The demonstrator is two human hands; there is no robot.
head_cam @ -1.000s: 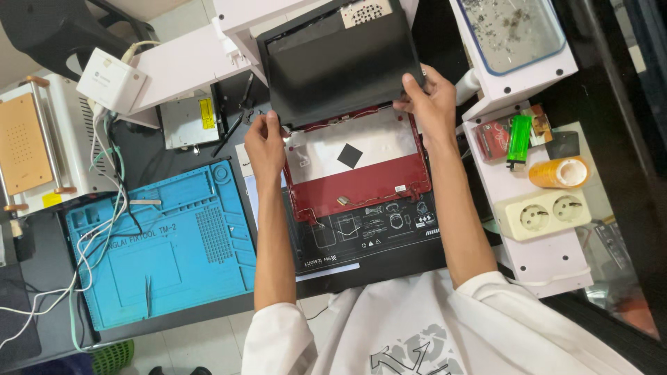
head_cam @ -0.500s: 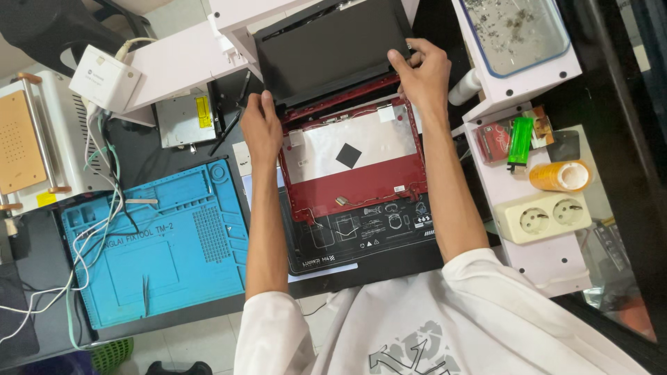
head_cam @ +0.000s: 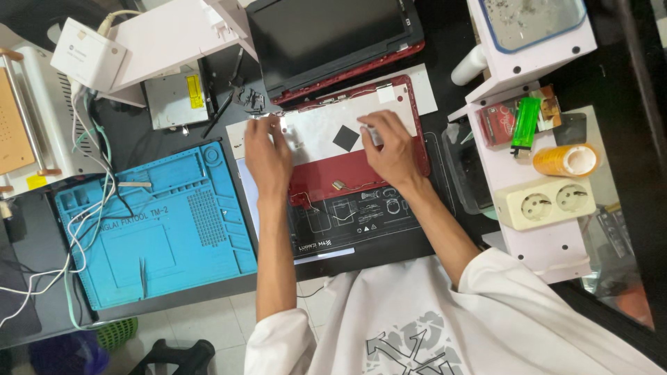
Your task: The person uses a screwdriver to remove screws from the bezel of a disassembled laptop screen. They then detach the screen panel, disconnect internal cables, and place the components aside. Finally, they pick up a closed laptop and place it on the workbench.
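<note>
Workbench (head_cam: pixel 42 243) crowded: blue mat (head_cam: pixel 156 229), white socket strip (head_cam: pixel 545 201).

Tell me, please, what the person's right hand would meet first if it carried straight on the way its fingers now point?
The right hand rests on the white inner face of the red laptop lid shell, fingers pointing away from the body. Carried straight on, it would probably cross the shell's top red rim and meet the detached black screen panel, though depth is unclear.
</note>
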